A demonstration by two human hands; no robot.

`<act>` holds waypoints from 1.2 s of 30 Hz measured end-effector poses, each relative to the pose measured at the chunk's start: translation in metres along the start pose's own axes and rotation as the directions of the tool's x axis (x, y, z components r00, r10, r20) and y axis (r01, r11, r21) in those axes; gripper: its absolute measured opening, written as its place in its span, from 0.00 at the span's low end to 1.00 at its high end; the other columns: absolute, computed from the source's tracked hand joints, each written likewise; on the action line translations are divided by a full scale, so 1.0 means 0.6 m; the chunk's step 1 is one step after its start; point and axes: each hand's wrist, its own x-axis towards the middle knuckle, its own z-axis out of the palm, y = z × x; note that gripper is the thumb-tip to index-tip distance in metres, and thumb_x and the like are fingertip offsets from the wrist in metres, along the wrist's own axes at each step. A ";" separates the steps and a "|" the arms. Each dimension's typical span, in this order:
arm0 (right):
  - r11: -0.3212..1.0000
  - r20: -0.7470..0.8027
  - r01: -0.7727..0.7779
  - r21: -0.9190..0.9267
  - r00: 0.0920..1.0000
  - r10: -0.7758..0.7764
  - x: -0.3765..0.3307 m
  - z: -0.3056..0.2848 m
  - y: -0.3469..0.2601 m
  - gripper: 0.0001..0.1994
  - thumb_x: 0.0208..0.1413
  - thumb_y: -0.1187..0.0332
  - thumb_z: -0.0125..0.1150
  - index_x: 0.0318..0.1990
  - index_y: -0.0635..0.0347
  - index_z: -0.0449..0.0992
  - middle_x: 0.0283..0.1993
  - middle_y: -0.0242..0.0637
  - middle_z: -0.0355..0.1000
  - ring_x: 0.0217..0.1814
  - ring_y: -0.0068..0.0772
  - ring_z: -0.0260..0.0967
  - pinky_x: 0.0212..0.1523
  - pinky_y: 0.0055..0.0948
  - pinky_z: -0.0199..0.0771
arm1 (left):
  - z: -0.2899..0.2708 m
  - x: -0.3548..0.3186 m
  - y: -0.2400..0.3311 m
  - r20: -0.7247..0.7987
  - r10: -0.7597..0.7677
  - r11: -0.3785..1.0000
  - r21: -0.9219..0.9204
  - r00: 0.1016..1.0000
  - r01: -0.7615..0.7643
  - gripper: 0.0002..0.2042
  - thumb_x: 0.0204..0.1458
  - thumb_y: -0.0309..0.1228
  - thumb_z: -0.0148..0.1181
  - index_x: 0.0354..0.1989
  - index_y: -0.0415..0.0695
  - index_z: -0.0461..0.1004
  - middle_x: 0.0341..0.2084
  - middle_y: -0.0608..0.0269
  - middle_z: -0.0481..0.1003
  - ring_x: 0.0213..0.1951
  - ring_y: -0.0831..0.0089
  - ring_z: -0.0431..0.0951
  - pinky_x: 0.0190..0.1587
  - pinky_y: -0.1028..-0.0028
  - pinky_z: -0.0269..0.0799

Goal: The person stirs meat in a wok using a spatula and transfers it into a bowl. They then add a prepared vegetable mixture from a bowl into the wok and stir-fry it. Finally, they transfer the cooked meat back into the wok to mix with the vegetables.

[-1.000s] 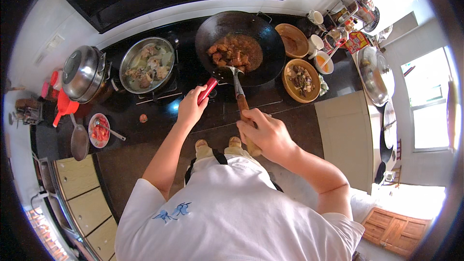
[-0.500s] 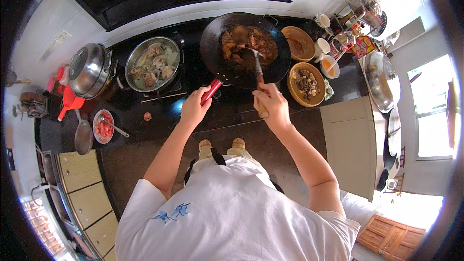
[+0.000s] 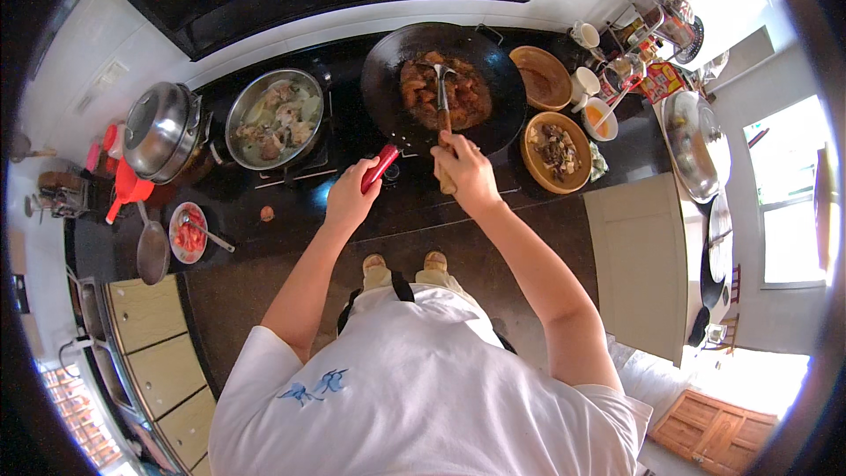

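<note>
A dark wok (image 3: 388, 79) holds chunks of browned meat (image 3: 467, 97) in sauce. My left hand (image 3: 350, 196) is closed round the wok's red handle (image 3: 380, 167), which points toward me. In my right hand (image 3: 464, 173) is a spatula (image 3: 443, 110) with a wooden grip, its metal head down among the meat toward the far left part of the wok. Part of that head is covered by the food.
Left of the wok stands a metal pan (image 3: 232, 115) of meat pieces in broth. To the right are a brown bowl (image 3: 535, 172) with chopped ingredients, an empty-looking brown bowl (image 3: 546, 84) and a white cup (image 3: 608, 130) of orange liquid. A plate of red pieces (image 3: 188, 234) sits far left.
My right hand has moved left with the spatula, whose head now lies farther up and left in the wok. My left hand stays on the handle, with the wok shifted slightly left.
</note>
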 end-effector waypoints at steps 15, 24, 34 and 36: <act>0.992 0.165 -0.005 0.127 0.986 -0.016 -0.044 -0.191 -0.119 0.16 0.43 0.75 0.62 0.43 0.62 0.76 0.50 0.47 0.66 0.46 0.46 0.71 0.40 0.34 0.79 | 0.002 -0.004 -0.003 -0.050 0.070 0.997 -0.022 0.996 -0.071 0.18 0.50 0.31 0.62 0.50 0.51 0.69 0.35 0.55 0.75 0.35 0.53 0.77 0.34 0.62 0.73; 0.999 0.128 0.006 0.040 0.992 -0.011 -0.055 -0.098 -0.075 0.17 0.42 0.77 0.62 0.44 0.62 0.75 0.51 0.49 0.65 0.50 0.47 0.69 0.44 0.34 0.78 | 0.001 0.001 0.004 -0.039 0.052 0.998 -0.031 0.998 -0.053 0.18 0.50 0.31 0.63 0.50 0.51 0.69 0.36 0.54 0.76 0.35 0.53 0.77 0.34 0.63 0.73; 1.000 0.039 0.010 0.002 0.999 -0.011 -0.059 -0.030 -0.025 0.17 0.43 0.76 0.62 0.44 0.60 0.75 0.51 0.46 0.65 0.52 0.46 0.67 0.46 0.36 0.76 | -0.014 -0.003 0.017 0.128 -0.102 0.995 0.035 0.987 0.098 0.17 0.56 0.35 0.59 0.53 0.53 0.70 0.48 0.55 0.73 0.43 0.58 0.77 0.37 0.66 0.75; 0.999 0.017 -0.039 0.022 0.999 0.039 -0.066 0.003 -0.020 0.18 0.41 0.76 0.62 0.44 0.59 0.76 0.50 0.45 0.65 0.52 0.46 0.67 0.47 0.37 0.76 | -0.021 -0.006 0.022 0.007 0.047 0.985 0.168 0.999 -0.047 0.16 0.56 0.35 0.59 0.52 0.53 0.70 0.56 0.55 0.66 0.53 0.54 0.71 0.48 0.60 0.71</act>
